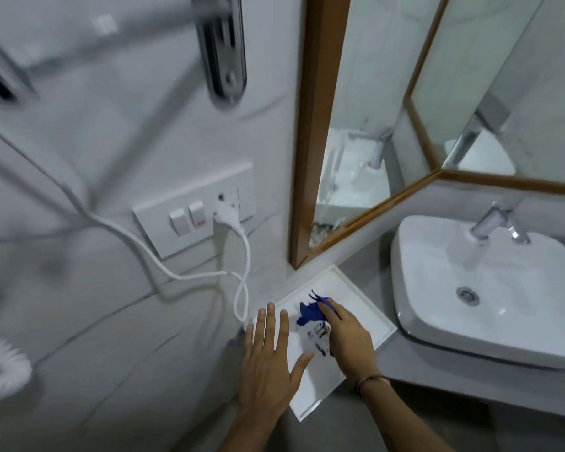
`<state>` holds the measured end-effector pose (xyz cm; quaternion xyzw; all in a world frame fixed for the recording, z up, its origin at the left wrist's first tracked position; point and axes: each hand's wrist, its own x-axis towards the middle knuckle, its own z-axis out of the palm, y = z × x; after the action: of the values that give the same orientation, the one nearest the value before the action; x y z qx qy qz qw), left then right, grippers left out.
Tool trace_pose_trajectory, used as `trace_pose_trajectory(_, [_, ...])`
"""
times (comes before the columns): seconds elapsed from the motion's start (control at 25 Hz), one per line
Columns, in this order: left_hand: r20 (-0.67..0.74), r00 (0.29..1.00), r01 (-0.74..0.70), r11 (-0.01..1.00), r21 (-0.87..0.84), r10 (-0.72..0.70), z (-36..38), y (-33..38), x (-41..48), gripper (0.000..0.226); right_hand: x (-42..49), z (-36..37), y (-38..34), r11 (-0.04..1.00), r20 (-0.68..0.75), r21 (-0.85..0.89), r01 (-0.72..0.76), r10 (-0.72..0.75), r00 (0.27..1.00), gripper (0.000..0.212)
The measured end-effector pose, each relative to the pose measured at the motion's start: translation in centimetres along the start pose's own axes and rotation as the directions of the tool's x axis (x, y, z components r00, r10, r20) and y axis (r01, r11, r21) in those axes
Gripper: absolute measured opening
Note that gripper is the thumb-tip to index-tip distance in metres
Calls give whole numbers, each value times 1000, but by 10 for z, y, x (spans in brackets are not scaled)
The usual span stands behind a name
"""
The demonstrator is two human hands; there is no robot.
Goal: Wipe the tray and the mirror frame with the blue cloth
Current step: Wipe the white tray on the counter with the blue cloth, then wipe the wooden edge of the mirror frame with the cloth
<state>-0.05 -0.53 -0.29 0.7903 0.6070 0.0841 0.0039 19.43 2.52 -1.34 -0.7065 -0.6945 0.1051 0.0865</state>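
A white rectangular tray point(366, 300) lies on the grey counter in the corner below the mirror. My right hand point(349, 337) presses a blue and white cloth point(312, 316) onto the tray's floor, fingers closed over it. My left hand point(269, 357) rests flat with fingers spread on the tray's left edge, holding nothing. The mirror's brown wooden frame point(310, 132) runs up the wall just behind the tray and along the bottom of the glass point(369, 210).
A white basin point(437, 324) with a chrome tap point(493, 223) sits right of the tray. On the left wall are a switch plate point(193, 210) with a plugged white cable point(242, 265), and a coiled white hose point(0, 370). A chrome fitting point(224, 50) hangs above.
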Motion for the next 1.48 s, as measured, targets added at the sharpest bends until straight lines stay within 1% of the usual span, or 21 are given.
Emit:
trace_pose_trajectory(0.08, [-91,995,-45,999,-28,42,-39,16,15,90,-5,-47,-6,999,-190,36,-15,22,981,85])
trace_pose_trajectory(0.16, [-200,978,-65,998,-23,59,-97,34,38,84,0,-108,-11,995,-392,101,-24,62,918,94])
trace_pose_trajectory(0.24, [-353,933,-78,997,-23,65,-154,47,67,81,15,-176,-21,983,-583,178,48,66,810,98])
trace_pose_trajectory(0.32, [-501,862,-119,991,-65,71,-229,57,100,78,29,-261,-40,954,-730,229,196,34,683,92])
trace_pose_trajectory(0.44, [-662,742,-147,989,-2,109,-338,66,145,75,51,-371,-68,929,-847,215,302,23,531,76])
trace_pose_trajectory(0.52, [-782,612,-133,990,44,116,-420,73,177,74,62,-437,-88,903,-904,182,389,-2,428,70])
trace_pose_trajectory(0.6, [-863,501,-59,997,40,64,-494,74,204,74,73,-491,-105,870,-940,168,464,0,340,63])
trace_pose_trajectory(0.68, [-897,442,19,999,38,25,-558,68,219,76,82,-541,-123,841,-967,175,511,50,248,55])
trace_pose_trajectory(0.76, [-914,405,56,996,69,40,-607,63,232,78,93,-588,-141,788,-973,226,573,154,171,51])
trace_pose_trajectory(0.84, [-922,374,70,988,136,100,-643,63,247,79,108,-632,-155,715,-956,286,638,261,135,51])
trace_pose_trajectory(0.88, [-920,369,74,983,170,131,-654,63,254,78,116,-649,-162,690,-942,322,649,299,150,52])
trace_pose_trajectory(0.92, [-916,368,83,976,203,159,-659,62,262,77,126,-661,-169,666,-930,358,654,318,185,54])
trace_pose_trajectory(0.96, [-910,371,105,965,241,187,-662,58,269,78,137,-668,-178,642,-921,387,662,303,245,56])
trace_pose_trajectory(1.04, [-896,366,175,927,332,251,-661,45,280,80,159,-671,-192,617,-904,408,673,168,393,60])
trace_pose_trajectory(1.08, [-892,347,208,904,374,289,-659,39,287,80,173,-669,-191,630,-902,373,681,73,426,62])
trace_pose_trajectory(1.16, [-903,286,234,890,391,321,-654,32,299,81,200,-671,-173,693,-923,232,682,-64,379,64])
trace_pose_trajectory(1.24, [-915,239,236,895,379,324,-653,35,304,80,216,-679,-153,740,-942,173,650,-69,329,66])
trace_pose_trajectory(1.32, [-917,233,247,892,378,324,-651,38,310,79,223,-677,-166,703,-955,212,679,2,296,66])
trace_pose_trajectory(1.36, [-915,228,245,890,386,334,-651,38,311,78,221,-672,-183,679,-966,191,709,0,260,65])
trace_pose_trajectory(1.44, [-911,217,257,879,401,352,-648,36,313,75,222,-655,-201,651,-979,37,758,-128,157,63])
trace_pose_trajectory(1.48, [-909,220,253,879,404,354,-648,36,314,74,224,-654,-199,644,-974,-24,765,-188,128,62])
